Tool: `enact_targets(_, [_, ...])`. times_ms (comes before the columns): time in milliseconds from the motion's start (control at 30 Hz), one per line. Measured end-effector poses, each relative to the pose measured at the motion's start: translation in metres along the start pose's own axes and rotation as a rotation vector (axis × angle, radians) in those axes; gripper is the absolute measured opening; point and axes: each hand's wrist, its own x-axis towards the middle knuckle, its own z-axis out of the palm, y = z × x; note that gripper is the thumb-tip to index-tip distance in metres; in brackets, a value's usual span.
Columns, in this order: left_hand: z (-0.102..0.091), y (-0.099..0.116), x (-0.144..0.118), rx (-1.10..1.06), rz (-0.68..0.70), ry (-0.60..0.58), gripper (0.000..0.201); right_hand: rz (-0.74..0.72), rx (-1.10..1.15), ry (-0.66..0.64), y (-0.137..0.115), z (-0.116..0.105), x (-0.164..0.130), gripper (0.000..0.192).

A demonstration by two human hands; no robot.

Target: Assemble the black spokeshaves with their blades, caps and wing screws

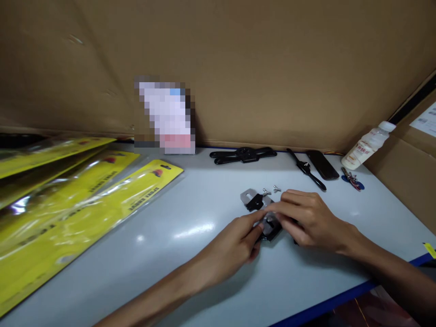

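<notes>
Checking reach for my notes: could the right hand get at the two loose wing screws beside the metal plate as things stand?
Probably yes: the wing screws lie bare on the table just beyond the right hand, nothing between.

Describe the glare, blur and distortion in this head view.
Head view: overhead light throws bright glare patches on the grey table and on the yellow packages; the hands, left hand and right hand, are slightly soft over the small black and metal part; a pixelated block hides something at the cardboard wall; edges bend, wide-angle.

Yellow packs (68,204) w/ black print, left of frame; pale grey table (190,254), blue edge; black tools (243,155) top centre; white bottle (368,145), red print, upper right.
</notes>
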Motion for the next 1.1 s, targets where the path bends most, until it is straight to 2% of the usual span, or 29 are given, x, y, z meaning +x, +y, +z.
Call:
enact_targets(100, [0.001,0.0,0.0,0.027,0.0,0.001,0.033,0.057,0.002,-0.053,-0.001,0.006,-0.001,0.019])
enact_targets(167, [0.001,0.001,-0.001,0.029,0.002,-0.002,0.033,0.047,0.061,-0.075,-0.002,0.008,-0.001,0.023])
enact_targets(267, [0.0,0.003,-0.002,0.028,0.008,0.004,0.034,0.091,0.173,0.019,-0.004,0.008,0.0,0.03])
enact_targets(333, [0.0,0.004,-0.002,0.024,0.019,0.012,0.034,0.17,0.163,0.077,-0.006,0.008,0.001,0.018])
enact_targets(400, [0.0,0.004,-0.001,0.019,0.026,0.015,0.033,0.209,0.099,0.067,-0.009,0.009,0.001,0.009])
enact_targets(467, [0.001,0.003,0.0,0.023,0.015,0.012,0.031,0.174,0.072,0.022,-0.01,0.011,0.001,0.009])
enact_targets(567, [0.001,0.001,0.002,0.027,0.01,0.022,0.029,0.138,0.109,0.036,-0.012,0.011,0.0,0.022])
enact_targets(633, [0.001,0.0,0.002,0.013,0.028,0.021,0.03,0.178,0.115,0.067,-0.013,0.01,0.001,0.018])
enact_targets(700, [0.001,-0.001,0.001,0.01,0.03,0.01,0.03,0.197,0.129,0.043,-0.014,0.009,0.001,0.013])
enact_targets(933, [0.0,0.001,0.001,0.032,-0.009,0.01,0.025,0.164,0.139,0.015,-0.011,0.011,0.0,0.01])
enact_targets(1033, [0.001,0.002,0.001,0.043,-0.015,0.018,0.024,0.135,0.145,0.017,-0.007,0.012,-0.001,0.023])
enact_targets(1100, [0.001,0.002,0.001,0.037,-0.01,0.021,0.024,0.123,0.138,0.071,-0.007,0.012,-0.001,0.028])
